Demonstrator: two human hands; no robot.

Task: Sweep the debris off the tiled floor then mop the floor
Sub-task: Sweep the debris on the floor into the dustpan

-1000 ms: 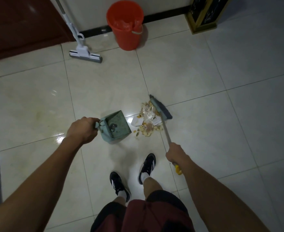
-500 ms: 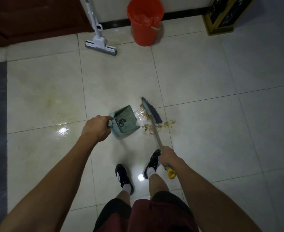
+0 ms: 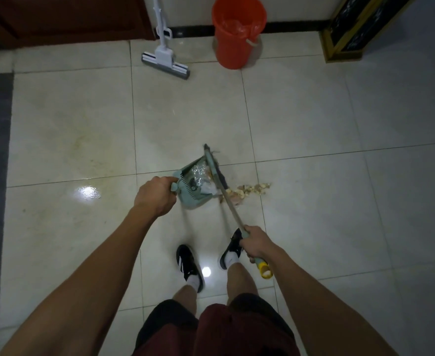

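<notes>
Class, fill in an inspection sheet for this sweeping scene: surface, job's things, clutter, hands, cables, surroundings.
Surface: glossy tiled floor, stained at left.
Job's things: green dustpan holds wrappers; broom at its mouth; debris trails to the right on the floor; mop leans by the wall.
Clutter: nothing seen.
Hands: left hand grips the dustpan handle; right hand grips the broom handle.
Cables: nothing seen.
Surroundings: orange bucket, wooden door, gold-framed stand.

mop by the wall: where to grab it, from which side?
Grip the mop on its white upright handle, above the flat head lying on the floor. Come from the open floor side; the wall is close behind it and the orange bucket stands to its right.
</notes>
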